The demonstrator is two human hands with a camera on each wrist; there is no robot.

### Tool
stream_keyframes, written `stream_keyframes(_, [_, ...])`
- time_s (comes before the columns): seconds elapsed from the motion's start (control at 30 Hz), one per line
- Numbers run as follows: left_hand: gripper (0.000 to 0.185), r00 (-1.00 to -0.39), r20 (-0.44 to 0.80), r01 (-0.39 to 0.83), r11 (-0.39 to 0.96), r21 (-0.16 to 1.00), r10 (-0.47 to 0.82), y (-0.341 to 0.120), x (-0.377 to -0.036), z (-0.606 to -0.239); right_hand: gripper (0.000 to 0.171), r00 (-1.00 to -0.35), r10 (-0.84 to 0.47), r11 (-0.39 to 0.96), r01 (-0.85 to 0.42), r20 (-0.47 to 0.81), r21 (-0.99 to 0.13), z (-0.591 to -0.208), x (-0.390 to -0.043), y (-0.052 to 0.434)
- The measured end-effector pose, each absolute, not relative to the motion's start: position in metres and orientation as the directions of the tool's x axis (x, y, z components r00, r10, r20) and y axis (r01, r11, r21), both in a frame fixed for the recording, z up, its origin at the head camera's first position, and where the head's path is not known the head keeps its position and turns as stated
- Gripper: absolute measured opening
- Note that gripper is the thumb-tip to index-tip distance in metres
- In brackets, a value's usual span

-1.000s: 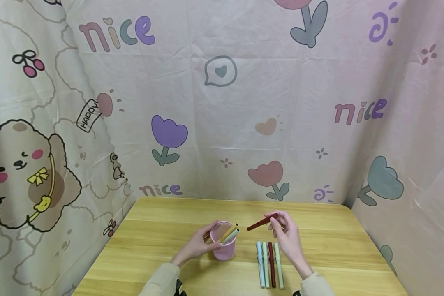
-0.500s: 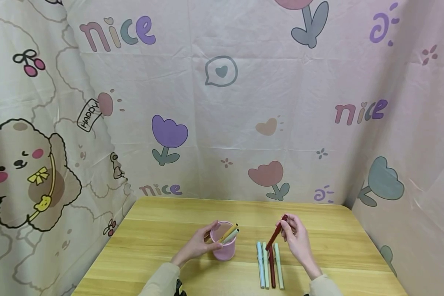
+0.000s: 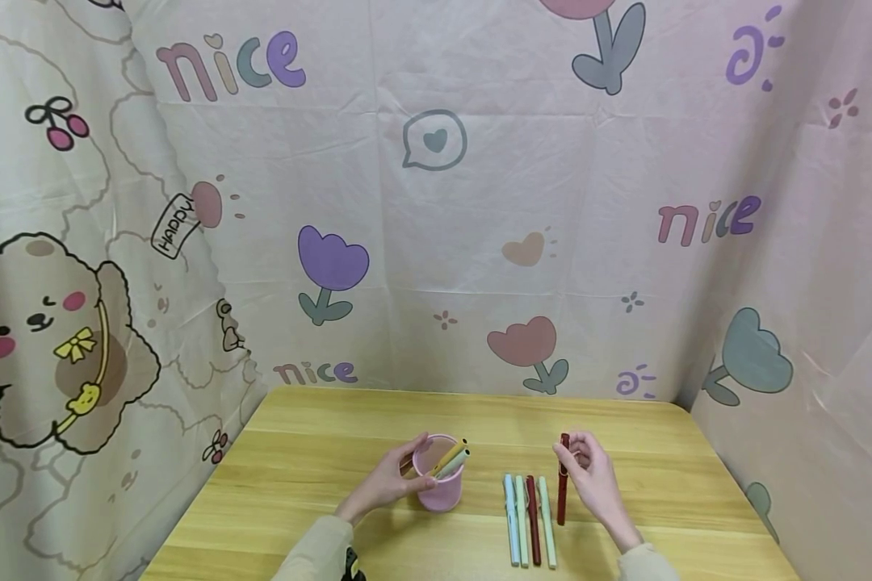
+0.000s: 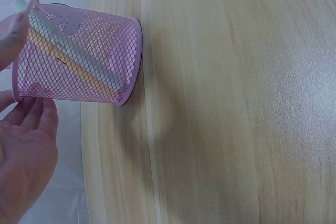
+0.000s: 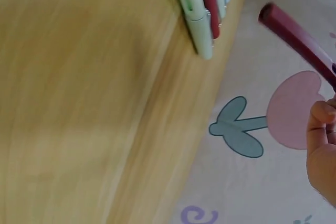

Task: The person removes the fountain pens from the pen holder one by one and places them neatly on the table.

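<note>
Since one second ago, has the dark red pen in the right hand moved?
Yes. The dark red pen swung from lying high, aimed at the pink cup, to standing nearly upright, just right of the pen row on the table, pinched by the right hand.

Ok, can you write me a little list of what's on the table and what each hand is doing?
Left hand: holds the pink mesh pen cup by its side
In the cup: two pens, leaning
Right hand: pinches a dark red pen near its top, the pen about upright
Row on table: four pens lying side by side, left of the held pen
Surface: wooden table
</note>
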State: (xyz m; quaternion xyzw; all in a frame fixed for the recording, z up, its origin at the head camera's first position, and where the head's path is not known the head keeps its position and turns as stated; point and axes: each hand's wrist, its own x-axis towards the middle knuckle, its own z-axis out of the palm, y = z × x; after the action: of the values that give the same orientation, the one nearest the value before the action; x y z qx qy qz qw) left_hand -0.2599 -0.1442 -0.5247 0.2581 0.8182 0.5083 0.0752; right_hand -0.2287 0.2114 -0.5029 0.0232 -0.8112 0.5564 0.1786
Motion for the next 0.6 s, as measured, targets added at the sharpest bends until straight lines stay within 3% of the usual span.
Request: stream_keyframes(0.6, [0.089, -0.853, 0.141, 0.348, 0.347, 0.871, 0.502, -0.144, -0.259, -0.524, 0.028, -0.958, 0.146, 0.459, -0.155, 0.247, -0.875, -0.527, -0.230, 0.224])
